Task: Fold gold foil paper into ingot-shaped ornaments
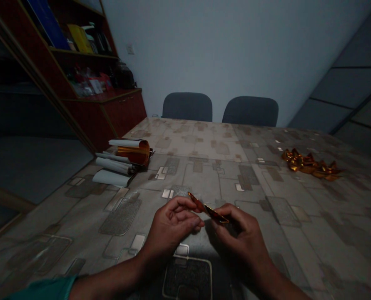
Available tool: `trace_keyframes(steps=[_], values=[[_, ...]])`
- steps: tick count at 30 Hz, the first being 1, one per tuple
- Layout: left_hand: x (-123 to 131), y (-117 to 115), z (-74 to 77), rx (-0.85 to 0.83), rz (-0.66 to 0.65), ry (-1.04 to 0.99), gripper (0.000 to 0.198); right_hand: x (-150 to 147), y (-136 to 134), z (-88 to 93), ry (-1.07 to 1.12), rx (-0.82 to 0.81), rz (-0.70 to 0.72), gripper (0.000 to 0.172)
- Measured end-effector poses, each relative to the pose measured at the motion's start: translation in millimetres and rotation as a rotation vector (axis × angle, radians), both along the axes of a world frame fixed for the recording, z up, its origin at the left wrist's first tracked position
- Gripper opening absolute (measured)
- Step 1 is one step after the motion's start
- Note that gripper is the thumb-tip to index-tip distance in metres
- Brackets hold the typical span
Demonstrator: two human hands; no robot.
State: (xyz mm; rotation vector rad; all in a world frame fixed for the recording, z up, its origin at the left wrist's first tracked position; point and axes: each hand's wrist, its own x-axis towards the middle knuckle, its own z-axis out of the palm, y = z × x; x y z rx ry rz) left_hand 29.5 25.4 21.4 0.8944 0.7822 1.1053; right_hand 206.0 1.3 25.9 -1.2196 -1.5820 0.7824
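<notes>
Left hand (169, 227), right hand (241, 237) pinch foil strip (207, 211) | wide tabletop (313, 250) rightward

A teal cloth sleeve (44, 289) at seven o'clock, its cuff ending on the left forearm (110, 283), bare left hand (169, 225), bare right hand (241, 237)

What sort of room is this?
Probably a small office or meeting room: a long table with a patterned cover, two dark upholstered chairs at its far side, and a red-brown wooden cabinet with folders on its shelves.
</notes>
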Motion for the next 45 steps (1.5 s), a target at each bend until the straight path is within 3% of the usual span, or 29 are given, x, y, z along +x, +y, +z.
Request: trace_keyframes(steps=[10, 19, 26, 33, 35, 37, 40, 42, 45], values=[[-0.8, 1.8, -1.7, 0.001, -0.027, 0.075, 0.026, -3.0, 1.0, 0.6, 0.035, -0.074, 0.031, 0.007], [-2.1, 0.3, -10.7, -0.022, -0.058, 0.018, 0.028, -0.7, 2.3, -3.6, 0.210, -0.225, 0.172, 0.003], [0.5, -1.1, -22.9, -0.052, -0.131, -0.065, 0.039, -1.3, 0.3, -11.1, 0.071, -0.180, 0.214, 0.021], [0.4, -1.1, -14.1, -0.091, -0.143, -0.175, 0.040, 14.2, 6.7, -3.9, 0.054, -0.254, 0.405, 0.038], [-0.2, 0.0, -10.8, -0.130, -0.182, -0.188, 0.040, 19.9, 10.8, -4.0, 0.150, -0.256, 0.331, 0.033], [-0.3, 0.2, -8.7, -0.195, -0.281, -0.207, 0.040, 23.2, 14.0, -6.2, 0.295, -0.319, 0.324, 0.047], [-0.5, -1.0, -6.6, -0.291, -0.429, -0.253, 0.040, 22.9, 16.2, -10.2, 0.430, -0.423, 0.452, 0.058], [-1.0, -1.8, -5.1, -0.337, -0.472, -0.273, 0.038, 20.6, 16.9, -11.6, 0.434, -0.439, 0.524, 0.049], [-2.1, -1.3, -4.8, -0.347, -0.470, -0.276, 0.032, 17.6, 18.4, -12.6, 0.417, -0.373, 0.461, 0.026]])
